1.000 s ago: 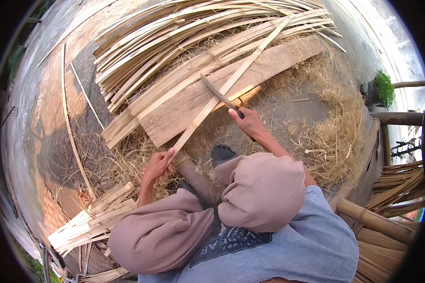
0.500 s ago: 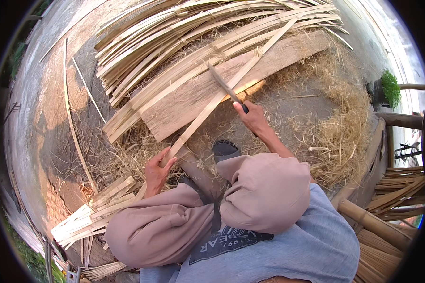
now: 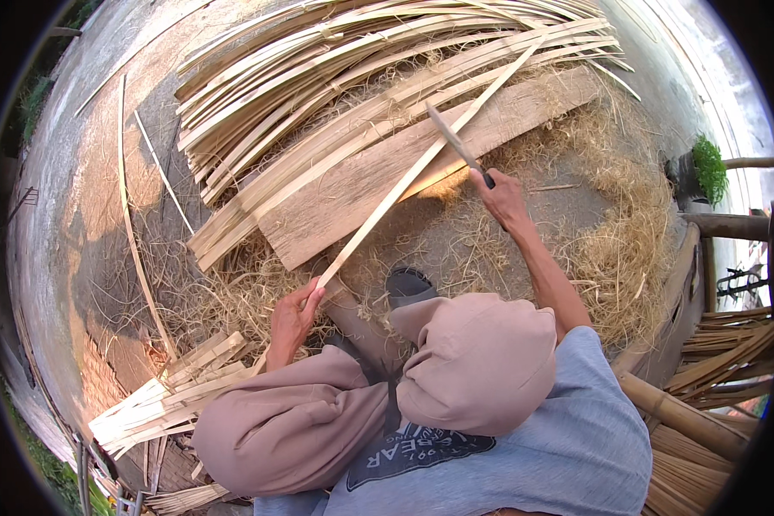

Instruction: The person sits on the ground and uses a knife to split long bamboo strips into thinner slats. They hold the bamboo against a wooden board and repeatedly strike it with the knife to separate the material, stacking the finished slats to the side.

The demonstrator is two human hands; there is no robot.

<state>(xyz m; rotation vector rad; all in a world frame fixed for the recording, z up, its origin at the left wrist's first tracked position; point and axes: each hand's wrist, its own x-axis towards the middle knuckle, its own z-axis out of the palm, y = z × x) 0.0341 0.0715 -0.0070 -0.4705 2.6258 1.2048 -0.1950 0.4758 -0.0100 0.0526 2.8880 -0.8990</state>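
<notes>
A long pale bamboo strip (image 3: 404,182) slants from my lap up and to the right across a wooden board (image 3: 318,212). My left hand (image 3: 294,316) pinches its near end in front of my left knee. In my right hand (image 3: 500,198) is the dark handle of a knife (image 3: 453,138), closed in my fingers. The knife's blade points up and to the left and crosses the strip above the board; whether it touches the strip I cannot tell.
Beyond the board lies a broad pile of bamboo strips (image 3: 275,112). Curly shavings (image 3: 623,249) cover the ground to the right. A shorter bundle of strips (image 3: 176,391) is by my left knee. Thick bamboo poles (image 3: 684,415) stand at the right, near a green plant (image 3: 709,168).
My right hand and the knife have moved up and to the right along the strip. The strip has turned to show a narrower side, its near end still in my left hand.
</notes>
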